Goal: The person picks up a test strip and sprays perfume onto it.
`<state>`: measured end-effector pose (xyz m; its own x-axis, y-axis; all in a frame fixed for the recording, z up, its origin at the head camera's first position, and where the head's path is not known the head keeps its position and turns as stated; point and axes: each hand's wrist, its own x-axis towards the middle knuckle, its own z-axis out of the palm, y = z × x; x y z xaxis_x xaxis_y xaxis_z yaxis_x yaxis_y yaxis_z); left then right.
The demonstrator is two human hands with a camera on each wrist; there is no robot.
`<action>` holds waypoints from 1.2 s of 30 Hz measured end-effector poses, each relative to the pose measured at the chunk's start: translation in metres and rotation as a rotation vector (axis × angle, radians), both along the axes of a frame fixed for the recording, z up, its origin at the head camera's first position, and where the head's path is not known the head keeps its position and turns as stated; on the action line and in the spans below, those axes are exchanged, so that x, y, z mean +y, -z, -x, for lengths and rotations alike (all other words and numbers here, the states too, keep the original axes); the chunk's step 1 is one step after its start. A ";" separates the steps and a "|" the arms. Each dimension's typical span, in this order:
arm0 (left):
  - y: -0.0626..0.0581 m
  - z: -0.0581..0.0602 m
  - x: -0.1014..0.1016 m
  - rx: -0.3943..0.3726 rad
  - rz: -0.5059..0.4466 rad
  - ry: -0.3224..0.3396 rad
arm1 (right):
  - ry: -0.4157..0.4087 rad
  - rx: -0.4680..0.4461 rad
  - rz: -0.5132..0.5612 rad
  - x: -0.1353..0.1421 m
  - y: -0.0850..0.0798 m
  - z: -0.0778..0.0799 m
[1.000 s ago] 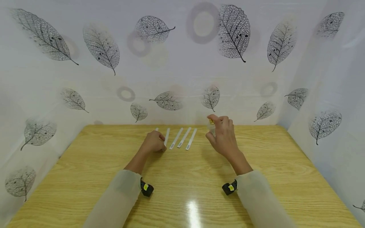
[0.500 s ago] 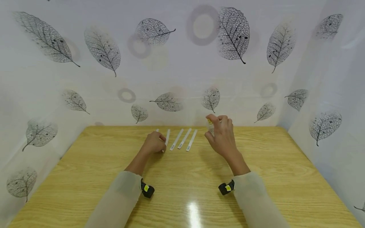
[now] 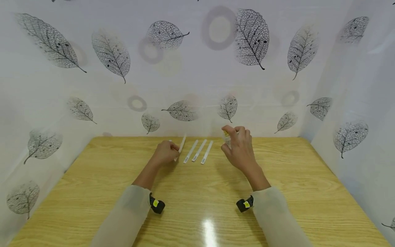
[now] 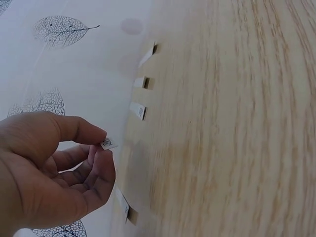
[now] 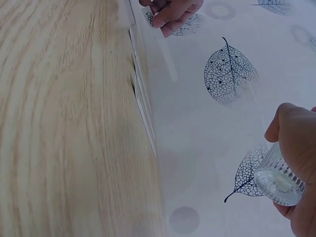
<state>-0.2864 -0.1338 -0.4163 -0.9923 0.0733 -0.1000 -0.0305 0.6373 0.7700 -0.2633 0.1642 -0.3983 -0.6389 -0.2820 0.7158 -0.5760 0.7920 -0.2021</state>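
My left hand [image 3: 165, 152] pinches a white paper test strip [image 3: 182, 143] by its printed near end, between thumb and forefinger. The strip tilts up off the table, its far end pointing at the wall. In the left wrist view only its marked tip [image 4: 108, 143] shows. To the right, my right hand [image 3: 242, 147] grips a small clear glass spray bottle [image 5: 281, 177], the index finger on its gold-coloured top [image 3: 226, 133]. The ribbed glass base shows in the right wrist view. Three more strips [image 3: 199, 150] lie slanted between the hands, and another strip [image 4: 123, 203] lies left, mostly behind my left hand.
The wood-grain table [image 3: 197, 192] ends at a white backdrop [image 3: 191, 82] printed with dark leaves, which also rises along both sides. Black wrist cameras [image 3: 157, 205] are strapped at both sleeves.
My left hand has taken hold of the second strip from the left and lifted it off the table. My right hand stays in nearly the same place with the spray bottle.
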 end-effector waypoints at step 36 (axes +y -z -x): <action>-0.023 -0.023 0.039 -0.018 -0.308 0.212 | 0.025 0.015 -0.059 0.006 0.000 -0.002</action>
